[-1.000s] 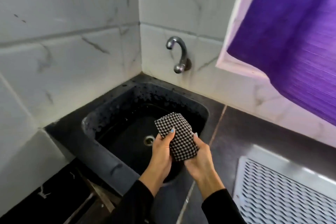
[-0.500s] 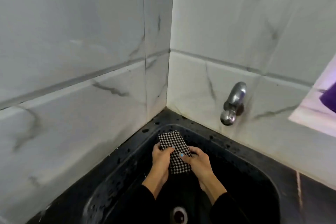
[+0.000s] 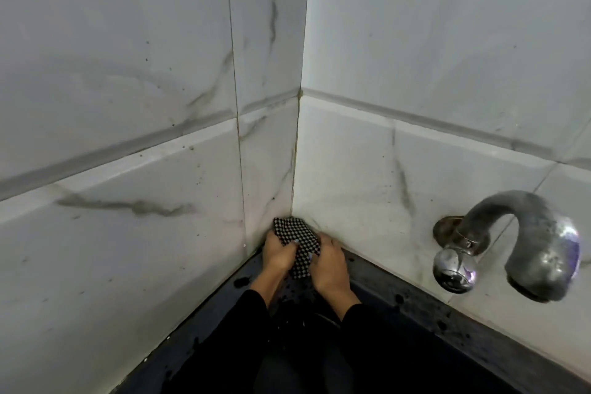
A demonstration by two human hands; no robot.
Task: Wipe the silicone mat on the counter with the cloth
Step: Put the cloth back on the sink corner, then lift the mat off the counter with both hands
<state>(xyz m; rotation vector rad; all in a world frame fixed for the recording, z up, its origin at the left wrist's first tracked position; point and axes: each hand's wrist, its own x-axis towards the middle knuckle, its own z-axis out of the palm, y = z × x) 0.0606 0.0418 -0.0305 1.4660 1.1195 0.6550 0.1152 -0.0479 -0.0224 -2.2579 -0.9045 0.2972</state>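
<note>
Both hands are down in the far corner of the sink, where the two marble-patterned tiled walls (image 3: 128, 105) meet. Between them is the cloth (image 3: 297, 241), a black-and-white checked piece bunched up narrow. The left hand (image 3: 276, 251) has its fingers curled round the cloth's left side, and a pale blue nail shows on the thumb lying across the fabric. The right hand (image 3: 329, 265) grips the other side, its fingers folded over the cloth's lower part. The top end of the cloth pokes up past the knuckles and sits right against the corner joint of the tiles; the bottom end hangs just below the hands over the dark, wet-speckled sink rim (image 3: 415, 294). Black sleeves (image 3: 256, 329) cover both forearms down to the wrists.

Off to the right a curved metal tap (image 3: 511, 240) comes out of the right-hand wall, its spout bending down and its knob facing this way, well apart from the hands. The silicone mat is out of sight from this angle
</note>
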